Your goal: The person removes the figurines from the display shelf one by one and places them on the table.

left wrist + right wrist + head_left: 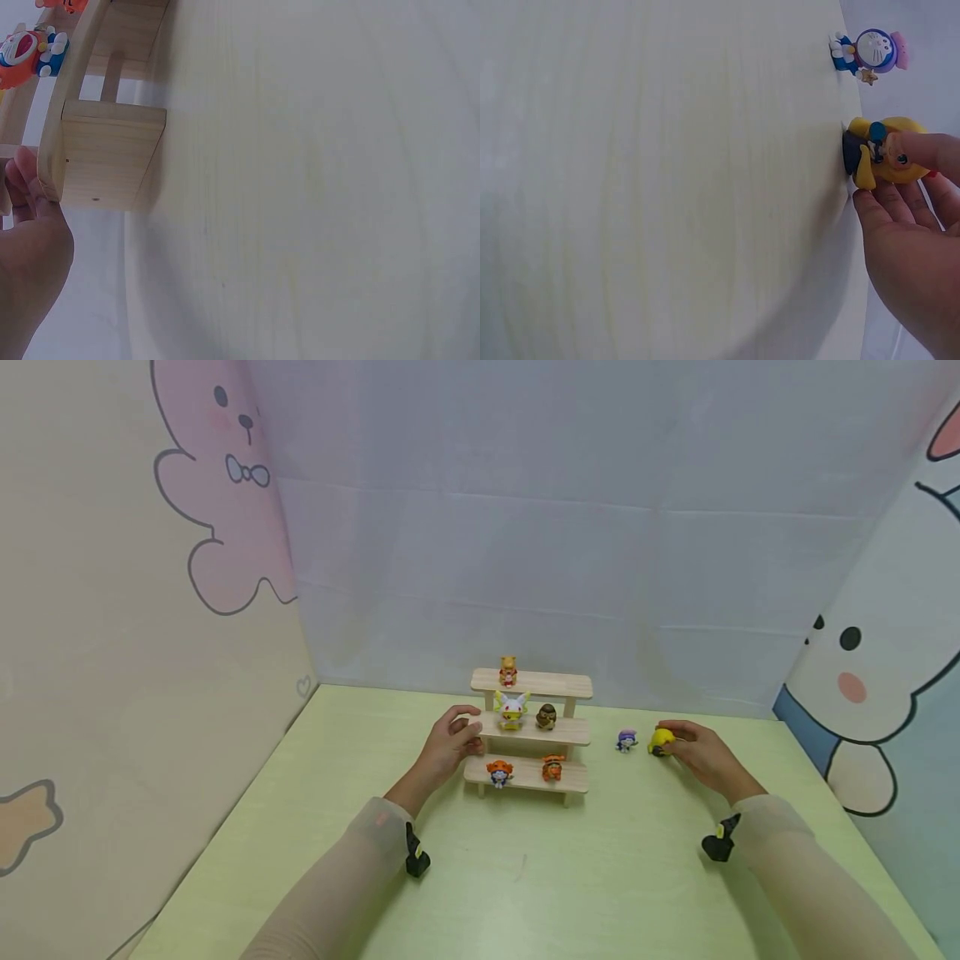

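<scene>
Pinching a yellow toy (662, 740), upright on the desk (540, 885), between thumb and fingers of the right hand (703, 755). Just left of it, next to a purple-hatted toy (626, 742). Farther left, gripping a wooden 3-step shelf (574, 732) by its left end with the left hand (441, 750). On top, 1 bear toy (508, 672); in the middle, a white toy (512, 712) and a brown toy (546, 717); at the bottom, 2 orange toys (552, 767).
</scene>
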A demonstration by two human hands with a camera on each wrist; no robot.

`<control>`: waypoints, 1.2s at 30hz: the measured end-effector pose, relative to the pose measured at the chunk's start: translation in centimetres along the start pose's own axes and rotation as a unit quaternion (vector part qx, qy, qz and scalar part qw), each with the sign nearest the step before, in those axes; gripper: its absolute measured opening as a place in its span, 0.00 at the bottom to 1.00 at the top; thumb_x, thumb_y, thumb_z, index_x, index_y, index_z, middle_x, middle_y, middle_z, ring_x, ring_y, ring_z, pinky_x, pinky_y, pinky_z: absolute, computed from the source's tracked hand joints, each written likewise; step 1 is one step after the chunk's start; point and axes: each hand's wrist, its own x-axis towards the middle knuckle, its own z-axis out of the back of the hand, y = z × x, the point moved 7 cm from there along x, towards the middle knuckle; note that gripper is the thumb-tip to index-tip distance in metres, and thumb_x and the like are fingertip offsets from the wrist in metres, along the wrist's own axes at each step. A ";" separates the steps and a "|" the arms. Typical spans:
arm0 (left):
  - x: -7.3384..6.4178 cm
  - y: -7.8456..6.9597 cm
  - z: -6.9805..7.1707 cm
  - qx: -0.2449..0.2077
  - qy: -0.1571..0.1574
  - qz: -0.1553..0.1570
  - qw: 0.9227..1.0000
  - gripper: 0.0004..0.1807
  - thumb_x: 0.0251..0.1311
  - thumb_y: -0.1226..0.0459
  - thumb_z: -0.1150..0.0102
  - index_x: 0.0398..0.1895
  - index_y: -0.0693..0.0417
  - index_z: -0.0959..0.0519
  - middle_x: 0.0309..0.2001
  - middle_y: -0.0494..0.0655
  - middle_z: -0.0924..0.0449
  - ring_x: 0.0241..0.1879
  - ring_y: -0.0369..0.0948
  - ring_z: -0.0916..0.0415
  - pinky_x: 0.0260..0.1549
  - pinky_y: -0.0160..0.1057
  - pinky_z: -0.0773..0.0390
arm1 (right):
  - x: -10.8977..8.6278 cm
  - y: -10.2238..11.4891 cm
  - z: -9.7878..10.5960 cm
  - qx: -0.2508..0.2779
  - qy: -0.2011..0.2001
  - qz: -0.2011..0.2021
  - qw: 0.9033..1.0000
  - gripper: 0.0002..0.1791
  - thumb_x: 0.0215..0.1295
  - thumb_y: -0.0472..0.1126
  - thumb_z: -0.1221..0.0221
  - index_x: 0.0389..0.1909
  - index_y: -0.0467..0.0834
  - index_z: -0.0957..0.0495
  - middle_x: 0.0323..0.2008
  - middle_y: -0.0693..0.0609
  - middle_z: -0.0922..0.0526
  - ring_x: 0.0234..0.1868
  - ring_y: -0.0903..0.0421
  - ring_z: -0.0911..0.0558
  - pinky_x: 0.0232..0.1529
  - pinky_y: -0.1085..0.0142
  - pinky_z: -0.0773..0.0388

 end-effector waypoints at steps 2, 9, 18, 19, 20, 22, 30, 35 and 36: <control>0.0 0.0 0.0 -0.001 0.001 -0.001 1.000 0.17 0.75 0.69 0.43 0.63 0.58 0.28 0.32 0.45 0.29 0.33 0.43 0.21 0.37 0.37 0.14 | -0.1 0.1 0.0 -0.002 0.004 0.002 1.000 0.33 0.78 0.32 0.47 0.78 0.30 0.48 0.78 0.31 0.48 0.56 0.70 0.29 0.55 0.79 0.24; -0.1 0.0 0.0 0.001 -0.005 0.000 1.000 0.16 0.74 0.69 0.43 0.62 0.58 0.28 0.31 0.45 0.29 0.33 0.43 0.21 0.36 0.36 0.14 | -0.2 0.1 -0.1 -0.003 0.010 0.002 1.000 0.33 0.78 0.32 0.47 0.78 0.31 0.47 0.78 0.32 0.48 0.58 0.68 0.30 0.55 0.80 0.24; -0.2 0.1 0.0 0.008 -0.012 0.002 1.000 0.15 0.75 0.69 0.43 0.62 0.56 0.27 0.31 0.45 0.30 0.32 0.43 0.21 0.36 0.36 0.15 | -0.2 0.5 0.1 -0.018 0.013 0.011 1.000 0.33 0.79 0.36 0.47 0.78 0.31 0.47 0.78 0.33 0.46 0.62 0.65 0.31 0.64 0.74 0.27; -0.2 0.1 0.0 0.008 -0.011 0.003 1.000 0.15 0.75 0.69 0.43 0.62 0.56 0.27 0.31 0.45 0.30 0.32 0.43 0.21 0.36 0.37 0.15 | -0.1 0.5 0.1 -0.017 0.012 0.009 1.000 0.33 0.79 0.37 0.47 0.78 0.31 0.47 0.77 0.33 0.45 0.64 0.63 0.31 0.68 0.70 0.28; -0.2 0.1 0.0 0.007 -0.011 0.003 1.000 0.15 0.75 0.69 0.43 0.62 0.56 0.27 0.31 0.45 0.30 0.32 0.43 0.21 0.36 0.37 0.15 | -0.1 0.6 0.2 -0.019 0.012 0.011 1.000 0.33 0.79 0.37 0.48 0.78 0.31 0.47 0.77 0.33 0.45 0.65 0.60 0.32 0.71 0.65 0.30; -0.3 0.0 0.0 0.006 -0.011 0.002 1.000 0.15 0.75 0.69 0.43 0.62 0.56 0.27 0.31 0.45 0.30 0.33 0.43 0.21 0.37 0.37 0.15 | 0.0 0.7 0.3 -0.026 0.015 0.014 0.999 0.34 0.80 0.39 0.49 0.79 0.31 0.48 0.78 0.33 0.45 0.69 0.56 0.34 0.76 0.56 0.36; -0.4 -0.2 -0.2 0.003 -0.011 0.000 1.000 0.16 0.75 0.69 0.43 0.62 0.57 0.28 0.31 0.45 0.31 0.32 0.42 0.22 0.36 0.36 0.15 | 0.3 1.9 1.0 -0.026 0.012 0.028 0.999 0.32 0.83 0.41 0.52 0.79 0.30 0.49 0.77 0.33 0.45 0.76 0.44 0.40 0.79 0.47 0.48; -0.4 -0.2 -0.2 0.000 -0.012 -0.001 1.000 0.16 0.75 0.69 0.43 0.62 0.58 0.27 0.31 0.44 0.31 0.32 0.41 0.22 0.35 0.36 0.15 | 0.5 3.1 1.2 -0.020 0.009 0.039 0.999 0.33 0.82 0.42 0.50 0.78 0.30 0.48 0.75 0.36 0.41 0.76 0.44 0.39 0.79 0.50 0.47; -0.4 -0.2 -0.2 0.000 -0.012 -0.001 1.000 0.16 0.75 0.69 0.43 0.62 0.58 0.27 0.31 0.44 0.31 0.32 0.41 0.22 0.35 0.36 0.15 | 0.5 3.4 1.3 -0.020 0.009 0.040 0.999 0.33 0.82 0.42 0.50 0.78 0.30 0.48 0.75 0.37 0.41 0.76 0.43 0.40 0.79 0.50 0.47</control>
